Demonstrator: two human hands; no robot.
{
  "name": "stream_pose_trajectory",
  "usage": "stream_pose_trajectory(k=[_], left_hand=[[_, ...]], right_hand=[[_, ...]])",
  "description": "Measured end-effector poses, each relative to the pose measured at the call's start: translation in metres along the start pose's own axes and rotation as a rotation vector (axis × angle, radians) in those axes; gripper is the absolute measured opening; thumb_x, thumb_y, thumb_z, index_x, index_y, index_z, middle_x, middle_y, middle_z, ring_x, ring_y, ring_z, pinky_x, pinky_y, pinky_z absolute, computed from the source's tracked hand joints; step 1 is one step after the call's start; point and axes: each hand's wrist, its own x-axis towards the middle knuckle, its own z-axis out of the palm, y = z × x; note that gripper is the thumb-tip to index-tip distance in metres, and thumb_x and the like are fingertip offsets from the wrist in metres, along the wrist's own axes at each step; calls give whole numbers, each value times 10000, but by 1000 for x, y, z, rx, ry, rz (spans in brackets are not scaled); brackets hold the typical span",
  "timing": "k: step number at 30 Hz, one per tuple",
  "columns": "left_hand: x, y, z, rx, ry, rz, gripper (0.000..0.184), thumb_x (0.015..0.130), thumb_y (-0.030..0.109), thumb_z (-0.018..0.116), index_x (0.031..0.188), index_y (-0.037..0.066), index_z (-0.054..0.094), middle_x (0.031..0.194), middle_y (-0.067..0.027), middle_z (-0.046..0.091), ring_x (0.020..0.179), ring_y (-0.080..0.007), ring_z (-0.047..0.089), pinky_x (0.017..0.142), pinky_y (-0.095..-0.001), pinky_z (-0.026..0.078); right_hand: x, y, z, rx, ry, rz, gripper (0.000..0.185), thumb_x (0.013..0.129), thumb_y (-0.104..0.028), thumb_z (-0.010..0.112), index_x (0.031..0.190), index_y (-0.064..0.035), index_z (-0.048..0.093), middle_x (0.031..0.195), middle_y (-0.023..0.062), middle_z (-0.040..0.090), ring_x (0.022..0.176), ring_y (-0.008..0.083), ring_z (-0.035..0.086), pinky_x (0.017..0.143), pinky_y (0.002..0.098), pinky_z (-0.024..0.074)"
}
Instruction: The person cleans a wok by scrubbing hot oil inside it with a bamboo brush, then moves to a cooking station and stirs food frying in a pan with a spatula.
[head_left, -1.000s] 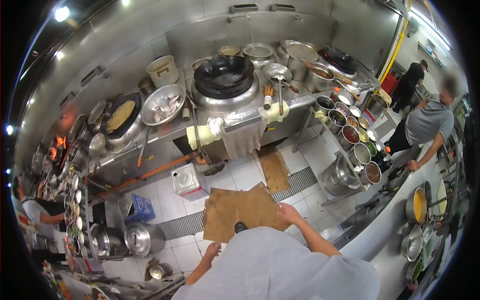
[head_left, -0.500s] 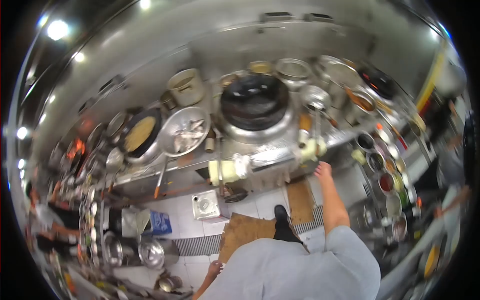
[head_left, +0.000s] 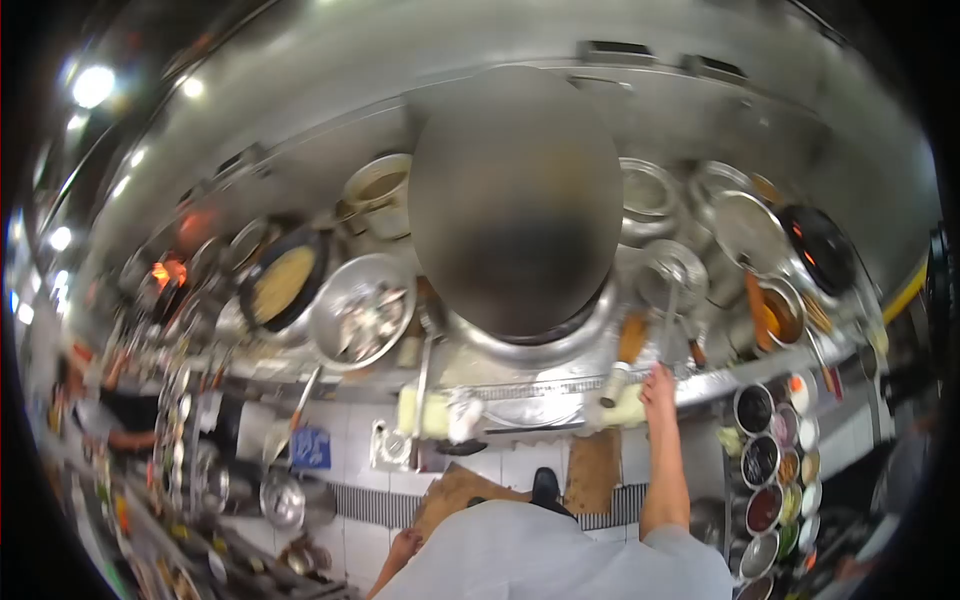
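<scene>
My right hand (head_left: 658, 390) reaches forward to the stove's front edge, fingers closed on the end of a ladle's handle. The ladle (head_left: 671, 310) lies with its handle toward me, its bowl end over a round metal pan (head_left: 660, 272). Beside that handle is a wooden-handled brush or scrubber (head_left: 630, 345). Down at my side hangs my left hand (head_left: 406, 545), small in view, its fingers loosely bent with nothing visible in them. A grey blurred oval covers most of the wok in front of me; only the metal ring (head_left: 530, 352) around its lower edge shows.
To the left are a steel bowl of pale pieces (head_left: 362, 312) and a black wok with yellowish food (head_left: 283, 285). Flames (head_left: 170, 270) burn farther left. Several sauce pots (head_left: 762, 458) line the right side. Cardboard (head_left: 594, 470) and a metal tin (head_left: 392, 445) are on the floor.
My right hand has moved forward and closed on the ladle's handle. The ladle's bowl end has shifted. The view has turned, and a grey blur now hides the wok.
</scene>
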Motion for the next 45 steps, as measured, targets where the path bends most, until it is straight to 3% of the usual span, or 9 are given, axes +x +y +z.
stream_pose_trajectory(k=[13, 19, 22, 25, 30, 34, 36, 39, 45], left_hand=[[44, 33, 9, -439, 178, 32, 239, 828, 173, 575, 989, -3, 602, 831, -90, 631, 667, -162, 615, 537, -288, 495], [43, 77, 39, -365, 141, -22, 240, 856, 213, 527, 978, 25, 612, 852, -97, 638, 702, -183, 618, 581, -317, 498], [34, 79, 56, -360, 126, -25, 247, 870, 233, 503, 973, 39, 617, 862, -100, 641, 719, -193, 619, 603, -332, 499], [13, 54, 69, -378, 114, -85, 260, 884, 253, 480, 968, 53, 622, 872, -103, 644, 736, -203, 620, 625, -346, 501], [-36, -23, 81, -365, 98, -254, 289, 908, 287, 440, 959, 76, 631, 889, -109, 649, 765, -220, 622, 661, -370, 503], [-94, -121, 77, 318, 26, 145, 318, 926, 314, 408, 952, 95, 638, 903, -114, 653, 788, -233, 624, 691, -390, 505], [-91, -119, 58, -167, 242, -197, 325, 915, 328, 426, 913, 92, 650, 852, -117, 670, 738, -252, 638, 664, -398, 510], [-56, -91, -6, 34, 501, -96, 210, 841, 241, 556, 928, 80, 659, 636, -87, 618, 580, -182, 606, 570, -328, 490], [-36, 2, -45, -92, 473, 52, 338, 837, 288, 604, 1088, 63, 622, 992, -144, 660, 897, -242, 630, 805, -339, 493]], right_hand=[[135, -151, 190, -192, -197, -272, 181, 902, -207, 575, 905, -118, 418, 624, -34, 402, 410, 63, 345, 329, 248, 303], [320, -238, 271, -32, -456, -305, 341, 951, -233, 484, 633, -131, 414, 494, -13, 369, 382, 115, 350, 337, 257, 278], [319, -269, 328, -131, -184, -304, 222, 942, -177, 507, 750, -89, 440, 536, 2, 406, 414, 114, 370, 366, 279, 310], [268, -218, 305, 322, -263, -174, 158, 920, -167, 544, 863, -79, 425, 552, 2, 387, 413, 115, 367, 355, 283, 324], [137, -49, 147, -9, 110, -300, 119, 902, -146, 559, 955, -109, 460, 584, -18, 430, 390, 107, 367, 313, 282, 295], [95, 71, -22, -269, 252, -175, 361, 881, -233, 566, 1177, -67, 445, 1053, 141, 528, 840, 273, 557, 646, 393, 489], [49, 84, -58, -447, 347, -133, 587, 900, -232, 551, 1394, -56, 289, 1305, 191, 472, 1068, 299, 543, 806, 436, 500], [68, 144, -153, -1285, 419, -617, 569, 916, -269, 545, 1388, -39, 326, 1175, 269, 554, 1003, 406, 579, 846, 438, 467], [29, 95, -99, -1910, 347, -412, 546, 896, -318, 517, 1341, -23, 401, 1102, 231, 596, 1022, 431, 555, 857, 499, 453]])
